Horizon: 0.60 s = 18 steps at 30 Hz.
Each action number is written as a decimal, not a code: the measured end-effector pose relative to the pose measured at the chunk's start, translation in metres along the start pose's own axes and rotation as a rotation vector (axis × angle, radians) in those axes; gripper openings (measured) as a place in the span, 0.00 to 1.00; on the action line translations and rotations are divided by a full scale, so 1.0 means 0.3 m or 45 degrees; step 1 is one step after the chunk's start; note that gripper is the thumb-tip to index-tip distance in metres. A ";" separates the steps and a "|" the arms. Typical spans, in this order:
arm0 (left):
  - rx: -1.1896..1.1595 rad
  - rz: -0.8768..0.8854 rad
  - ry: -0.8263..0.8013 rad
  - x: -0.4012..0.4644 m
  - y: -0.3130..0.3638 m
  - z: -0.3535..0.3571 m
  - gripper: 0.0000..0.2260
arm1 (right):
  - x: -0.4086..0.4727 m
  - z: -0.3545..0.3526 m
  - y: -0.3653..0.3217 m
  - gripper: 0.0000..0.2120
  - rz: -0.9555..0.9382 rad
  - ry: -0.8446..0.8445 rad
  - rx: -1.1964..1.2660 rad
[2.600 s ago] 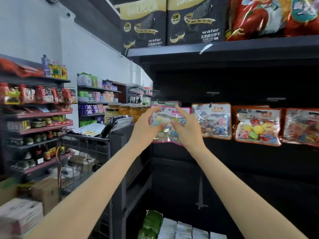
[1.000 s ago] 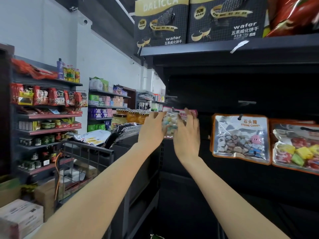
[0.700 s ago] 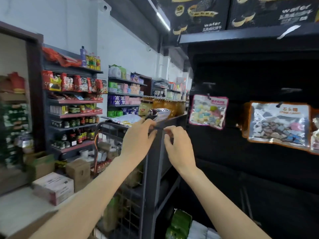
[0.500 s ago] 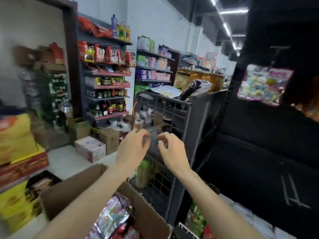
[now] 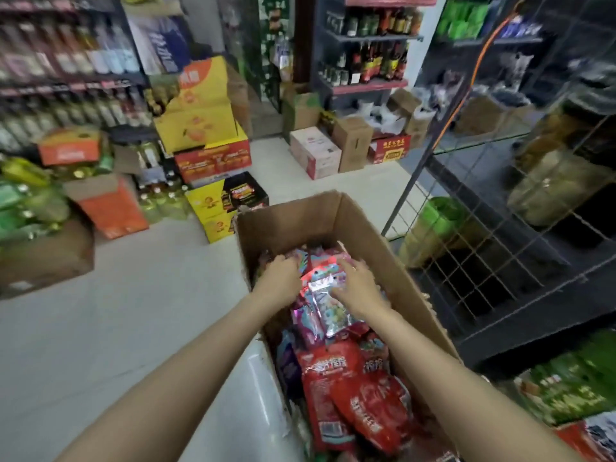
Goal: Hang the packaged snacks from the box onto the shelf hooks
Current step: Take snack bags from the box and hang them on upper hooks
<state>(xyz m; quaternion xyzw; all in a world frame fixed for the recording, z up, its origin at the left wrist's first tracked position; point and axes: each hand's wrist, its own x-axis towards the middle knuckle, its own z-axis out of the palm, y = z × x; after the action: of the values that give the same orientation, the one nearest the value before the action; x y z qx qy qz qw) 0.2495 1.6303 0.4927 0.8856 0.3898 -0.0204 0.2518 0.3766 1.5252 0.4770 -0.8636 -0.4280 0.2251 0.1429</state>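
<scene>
An open cardboard box (image 5: 396, 258) stands on the floor below me, filled with several packaged snacks. Both my hands are inside it at the far end. My left hand (image 5: 281, 275) has its fingers curled down among the packets, so its grip is hidden. My right hand (image 5: 358, 285) lies fingers-apart on a clear snack packet with a pink top (image 5: 328, 303). Large red snack bags (image 5: 353, 405) fill the near end of the box. The shelf hooks are out of view.
A black wire-mesh rack (image 5: 500, 248) stands right beside the box on its right. Stacked yellow and red cartons (image 5: 213, 155) and bottle shelves are to the left. Pale floor (image 5: 150, 295) lies left of the box. Green packets (image 5: 573, 378) sit at lower right.
The hung candy packet stayed on the shelf hook. My view swung down from the shelf to the box, and both empty hands dropped into it onto the packets.
</scene>
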 end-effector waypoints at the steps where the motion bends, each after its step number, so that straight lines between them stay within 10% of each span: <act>1: 0.071 -0.013 -0.036 0.021 0.005 0.017 0.14 | 0.024 0.030 0.023 0.37 -0.004 -0.072 -0.067; 7: 0.290 -0.067 -0.198 0.099 0.039 0.099 0.21 | 0.093 0.081 0.074 0.40 -0.033 -0.211 -0.311; 14: 0.271 -0.035 -0.182 0.107 0.021 0.125 0.26 | 0.072 0.098 0.039 0.16 -0.285 0.149 -0.749; 18: 0.128 0.093 -0.128 0.096 0.067 0.112 0.19 | 0.051 0.017 0.054 0.20 -0.317 0.191 -0.418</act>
<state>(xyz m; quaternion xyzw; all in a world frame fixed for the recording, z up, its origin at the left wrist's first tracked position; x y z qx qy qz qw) 0.2890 1.6229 0.4652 0.9086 0.3425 -0.0749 0.2270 0.3930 1.5283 0.4616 -0.8300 -0.5504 0.0680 0.0585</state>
